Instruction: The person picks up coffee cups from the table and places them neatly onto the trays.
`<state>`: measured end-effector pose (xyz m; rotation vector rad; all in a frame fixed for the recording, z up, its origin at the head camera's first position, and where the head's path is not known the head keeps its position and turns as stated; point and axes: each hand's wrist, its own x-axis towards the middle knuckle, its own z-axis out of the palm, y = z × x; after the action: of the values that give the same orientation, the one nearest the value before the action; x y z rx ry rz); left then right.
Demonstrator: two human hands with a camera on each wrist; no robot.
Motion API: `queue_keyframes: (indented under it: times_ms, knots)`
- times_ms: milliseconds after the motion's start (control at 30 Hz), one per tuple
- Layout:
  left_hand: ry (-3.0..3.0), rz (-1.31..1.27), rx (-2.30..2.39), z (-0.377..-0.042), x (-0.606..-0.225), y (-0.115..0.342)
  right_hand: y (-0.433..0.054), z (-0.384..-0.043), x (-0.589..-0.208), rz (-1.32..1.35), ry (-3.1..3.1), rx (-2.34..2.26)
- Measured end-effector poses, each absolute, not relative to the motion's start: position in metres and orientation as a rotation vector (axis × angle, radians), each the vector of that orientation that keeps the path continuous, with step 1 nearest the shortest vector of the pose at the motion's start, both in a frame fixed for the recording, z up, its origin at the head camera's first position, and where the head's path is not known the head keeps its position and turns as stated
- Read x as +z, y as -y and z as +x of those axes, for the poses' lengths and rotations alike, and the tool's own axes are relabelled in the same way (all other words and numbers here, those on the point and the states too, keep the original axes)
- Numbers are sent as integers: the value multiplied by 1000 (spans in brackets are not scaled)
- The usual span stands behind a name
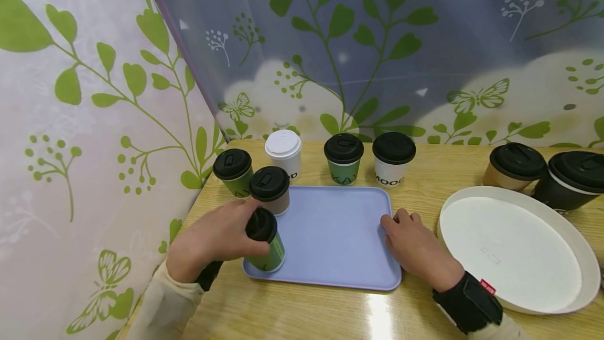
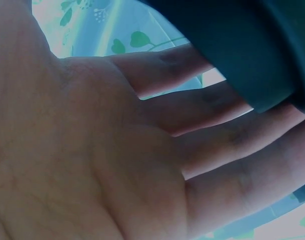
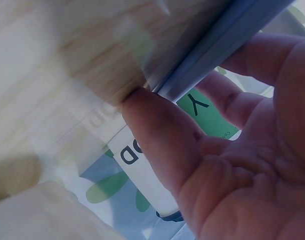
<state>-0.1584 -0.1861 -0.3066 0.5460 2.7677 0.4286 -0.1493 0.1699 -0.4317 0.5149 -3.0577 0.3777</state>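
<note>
My left hand (image 1: 219, 237) grips a green paper cup (image 1: 269, 256) with a black lid, thumb and fingers around its upper part. The cup stands at the near left corner of the lilac tray (image 1: 335, 240). In the left wrist view the fingers (image 2: 217, 150) reach past a dark, blurred surface. My right hand (image 1: 415, 245) holds the tray's right rim, with the rim between thumb and fingers in the right wrist view. Beside the gripped cup, a brown cup (image 1: 276, 205) with a black lid stands at the tray's far left corner.
Behind the tray stand a green cup (image 1: 238, 182), a white-lidded cup (image 1: 285, 164), another green cup (image 1: 343, 172) and a white cup (image 1: 391, 169). A round white tray (image 1: 445, 224) lies right, before a tan cup (image 1: 505, 177) and a black cup (image 1: 561, 193). Patterned cloth hangs behind and left.
</note>
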Motion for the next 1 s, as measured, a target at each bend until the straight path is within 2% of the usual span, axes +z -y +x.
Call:
queue_keyframes:
  times_ms: [1000]
  knots:
    - [-2774,489,431,-149,-311,184,-169,-150,-430,497,3097,374]
